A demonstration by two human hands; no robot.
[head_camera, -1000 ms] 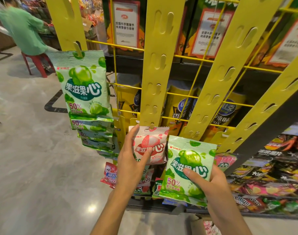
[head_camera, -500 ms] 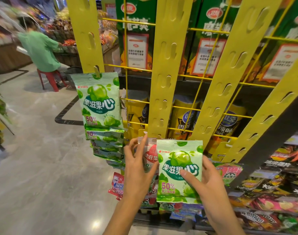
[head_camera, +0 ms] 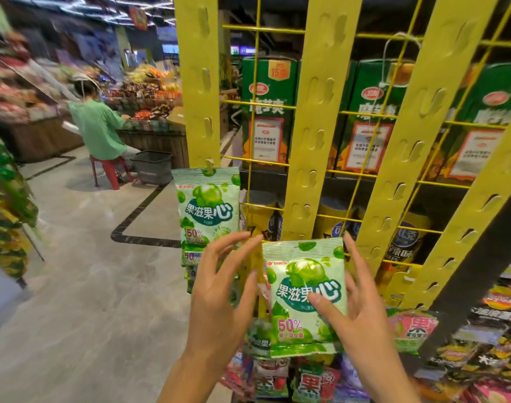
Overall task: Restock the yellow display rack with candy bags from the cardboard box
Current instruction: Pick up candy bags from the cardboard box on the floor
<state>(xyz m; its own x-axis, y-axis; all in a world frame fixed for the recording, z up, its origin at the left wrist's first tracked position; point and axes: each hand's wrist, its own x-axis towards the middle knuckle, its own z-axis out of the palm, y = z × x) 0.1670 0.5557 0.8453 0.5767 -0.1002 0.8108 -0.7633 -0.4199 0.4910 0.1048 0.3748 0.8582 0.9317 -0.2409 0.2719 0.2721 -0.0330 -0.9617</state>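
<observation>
My right hand (head_camera: 361, 312) pinches a green candy bag (head_camera: 303, 274), thumb on its front, and holds it upright before the second strip (head_camera: 315, 135) of the yellow display rack. My left hand (head_camera: 219, 289) hovers just left of the bag with its fingers spread, holding nothing. A column of matching green bags (head_camera: 209, 207) hangs from the leftmost strip (head_camera: 199, 82). Pink and green bags (head_camera: 312, 382) hang lower down, partly behind my hands. The cardboard box is not in view.
Green cartons (head_camera: 267, 112) and yellow snack bags (head_camera: 405, 237) sit on shelves behind the rack's wire grid. A person in a green shirt (head_camera: 98, 129) sits on a red stool at the left by a grey basket (head_camera: 152, 167). Snack packets (head_camera: 489, 315) fill the right shelf.
The view tilted upward. My right hand carried the green bag left to the second strip, covering the pink bag. My left hand let go of the pink bag and spread open.
</observation>
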